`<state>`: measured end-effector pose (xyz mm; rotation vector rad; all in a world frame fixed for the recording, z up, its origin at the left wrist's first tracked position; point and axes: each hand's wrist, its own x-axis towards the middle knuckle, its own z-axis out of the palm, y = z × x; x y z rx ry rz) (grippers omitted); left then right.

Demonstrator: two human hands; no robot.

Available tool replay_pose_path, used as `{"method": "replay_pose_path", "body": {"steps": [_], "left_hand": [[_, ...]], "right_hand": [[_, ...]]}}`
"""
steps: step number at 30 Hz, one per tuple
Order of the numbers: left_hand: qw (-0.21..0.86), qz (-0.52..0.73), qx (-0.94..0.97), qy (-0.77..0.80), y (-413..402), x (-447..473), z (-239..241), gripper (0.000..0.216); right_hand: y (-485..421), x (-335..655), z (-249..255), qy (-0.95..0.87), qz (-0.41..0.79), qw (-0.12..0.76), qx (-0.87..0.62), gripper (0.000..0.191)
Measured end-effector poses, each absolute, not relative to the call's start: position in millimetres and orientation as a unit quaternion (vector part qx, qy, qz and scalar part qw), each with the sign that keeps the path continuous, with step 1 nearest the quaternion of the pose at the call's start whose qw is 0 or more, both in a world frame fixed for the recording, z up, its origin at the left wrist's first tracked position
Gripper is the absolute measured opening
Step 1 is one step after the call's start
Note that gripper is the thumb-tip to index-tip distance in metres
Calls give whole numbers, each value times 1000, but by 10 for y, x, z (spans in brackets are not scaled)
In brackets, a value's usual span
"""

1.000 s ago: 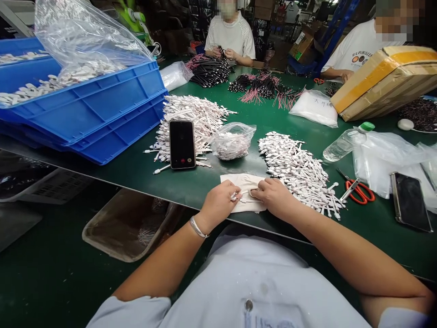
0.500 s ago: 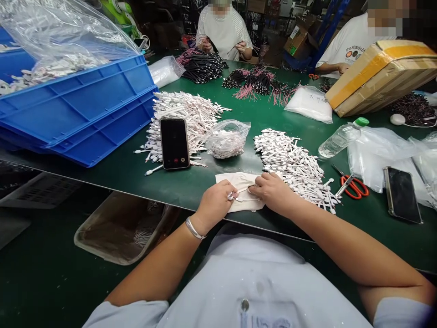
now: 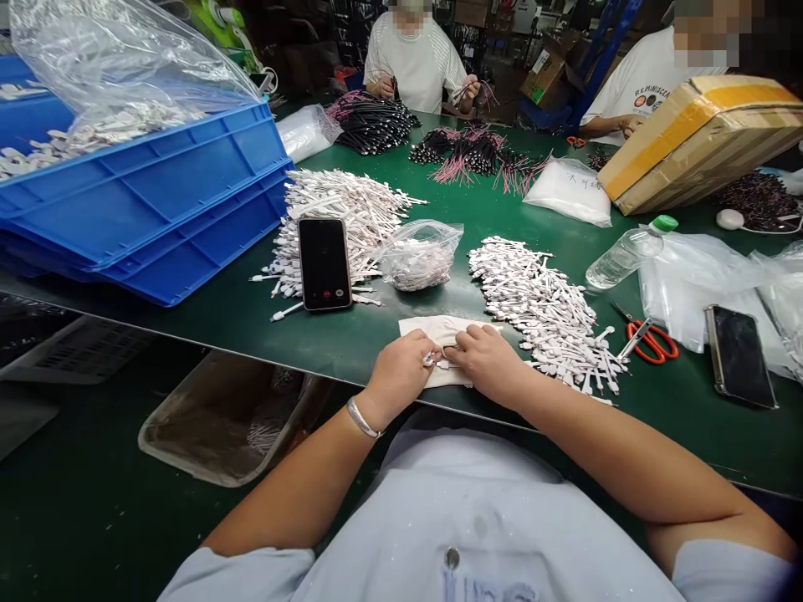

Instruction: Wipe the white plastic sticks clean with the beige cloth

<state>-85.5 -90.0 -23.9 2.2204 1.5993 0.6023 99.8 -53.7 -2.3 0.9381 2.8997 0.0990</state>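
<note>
My left hand (image 3: 401,368) is closed on a short white cable (image 3: 442,364) at the table's front edge, its fingers curled round one end. My right hand (image 3: 488,361) pinches the same cable close by, so most of it is hidden between the fingers. Both hands rest over a cream cloth (image 3: 427,324). A heap of white cables (image 3: 533,305) spreads just beyond my right hand. Farther left lies a second, larger heap of white cables (image 3: 357,205). Between the heaps sits a clear plastic bag (image 3: 421,261) filled with cables.
A phone (image 3: 324,266) stands upright before the left heap. Stacked blue crates (image 3: 188,196) fill the left. Red-handled scissors (image 3: 656,341), a water bottle (image 3: 627,255), another phone (image 3: 741,355) and a cardboard box (image 3: 696,142) lie rightward. Two people sit across the green table.
My right hand has slid left, closer to my left hand, and less of the cable shows between them. The co-worker opposite has moved their hands apart.
</note>
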Motion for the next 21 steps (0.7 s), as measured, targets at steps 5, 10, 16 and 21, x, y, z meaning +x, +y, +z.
{"method": "replay_pose_path", "body": {"steps": [5,10,16,21], "left_hand": [[154,196,793,556,-908,-864,-216,21],[143,178,799,557,-904,-868,-193,19],[108,102,824,546,-891,-855,-115,20],[86,-7,864,497,-847,-799,18,18]], "right_hand": [[-478,1322,90,908,58,7,415,29],[-610,1597,77,873,45,-58,481,17],[-674,1581,-15,871,10,-77,485,22],[-721,1463,-3,901,-35,-87,423,27]]}}
